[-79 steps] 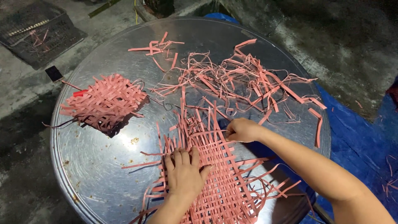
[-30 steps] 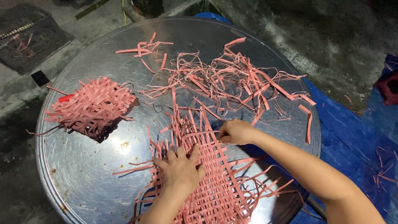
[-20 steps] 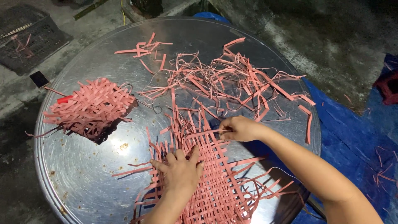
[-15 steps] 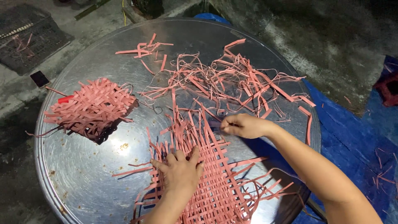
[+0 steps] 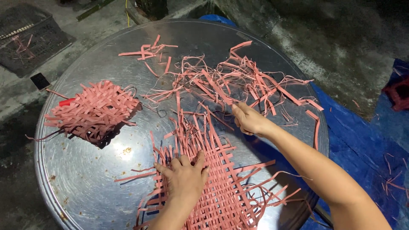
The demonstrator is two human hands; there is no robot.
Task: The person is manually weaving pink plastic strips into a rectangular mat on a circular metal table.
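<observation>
A person is weaving a pink strip mat (image 5: 213, 179) lying on the round metal tabletop (image 5: 85, 179), partway done. The left hand (image 5: 185, 179) presses flat, fingers spread, pinning the weave. The right hand (image 5: 249, 120) reaches to the loose strips (image 5: 238, 81), fingers pinching one; next it needs threading across

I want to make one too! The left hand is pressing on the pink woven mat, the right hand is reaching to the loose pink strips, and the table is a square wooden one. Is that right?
Not quite. The head view shows a round, shiny metal table, not a square wooden one. The rest holds: the left hand presses flat on the pink woven mat, and the right hand reaches to the loose pink strips.
</observation>
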